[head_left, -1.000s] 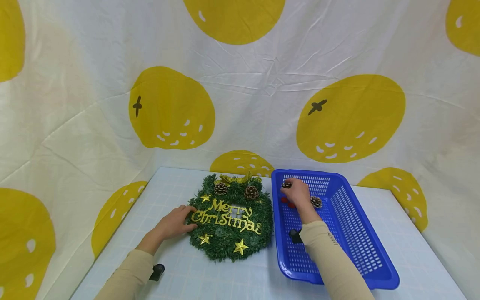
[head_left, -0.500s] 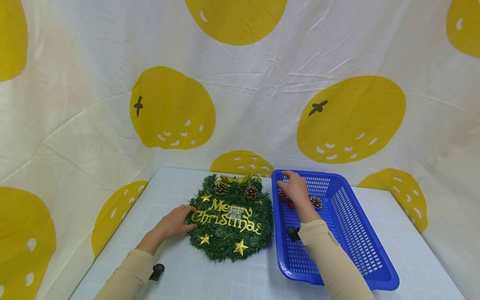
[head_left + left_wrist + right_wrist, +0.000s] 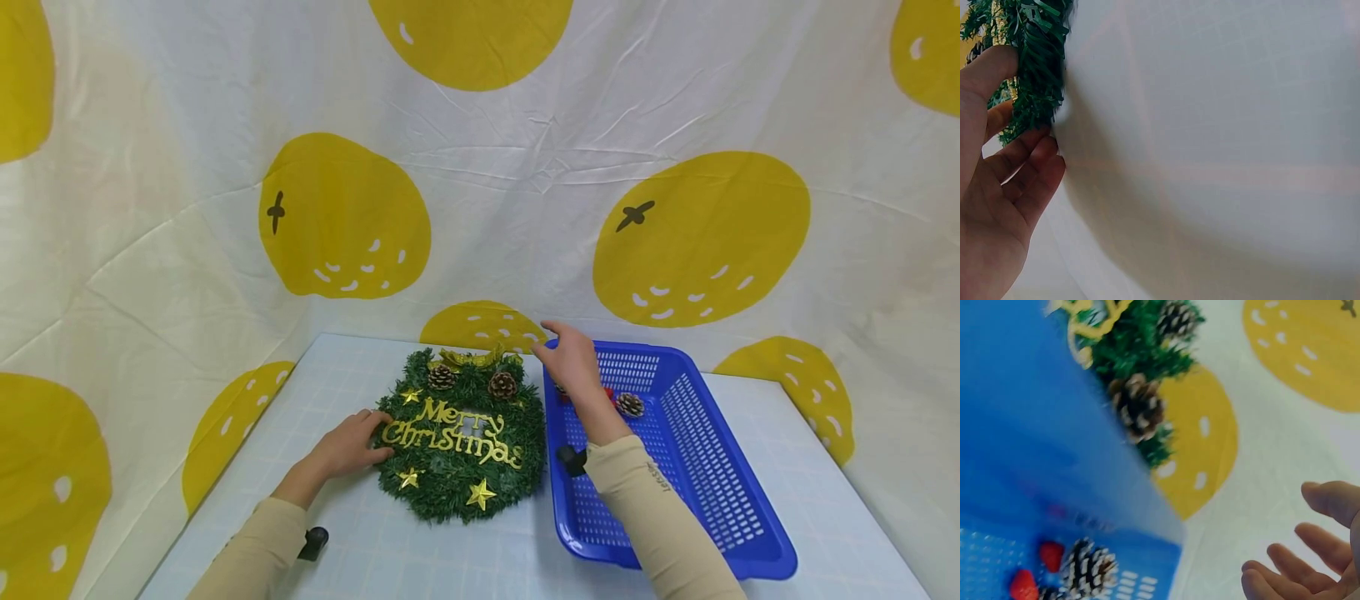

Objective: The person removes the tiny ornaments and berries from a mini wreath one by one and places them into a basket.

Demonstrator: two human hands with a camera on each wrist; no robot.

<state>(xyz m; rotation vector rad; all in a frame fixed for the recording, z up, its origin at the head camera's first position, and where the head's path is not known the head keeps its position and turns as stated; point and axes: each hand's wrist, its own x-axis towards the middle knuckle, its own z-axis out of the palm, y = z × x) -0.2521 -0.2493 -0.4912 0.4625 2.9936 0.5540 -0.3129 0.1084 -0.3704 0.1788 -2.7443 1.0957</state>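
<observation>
A green Christmas wreath (image 3: 442, 492) lies on the table with gold "Merry Christmas" lettering (image 3: 450, 437), gold stars (image 3: 482, 495), two pine cones (image 3: 502, 385) and a gold ribbon (image 3: 480, 357) at its top. My left hand (image 3: 348, 447) holds its left edge; in the left wrist view the green tinsel sits between thumb and fingers. Over the far left rim of a blue basket (image 3: 727, 467), my right hand (image 3: 573, 358) is raised, fingers spread and holding nothing. Inside the basket are a white-tipped pine cone (image 3: 630, 405) and red berry-like pieces (image 3: 1024, 584); another pine cone (image 3: 1088, 569) shows in the right wrist view.
The basket stands right of the wreath, a narrow gap between them. A pale checked table (image 3: 352, 550) carries both. Behind it hangs a white cloth (image 3: 495, 225) with large yellow fruit prints. Each wrist wears a small black camera (image 3: 315, 543).
My right hand let go of a pine cone inside the basket, then rose and moved left to the far rim. The left hand and wreath stayed put.
</observation>
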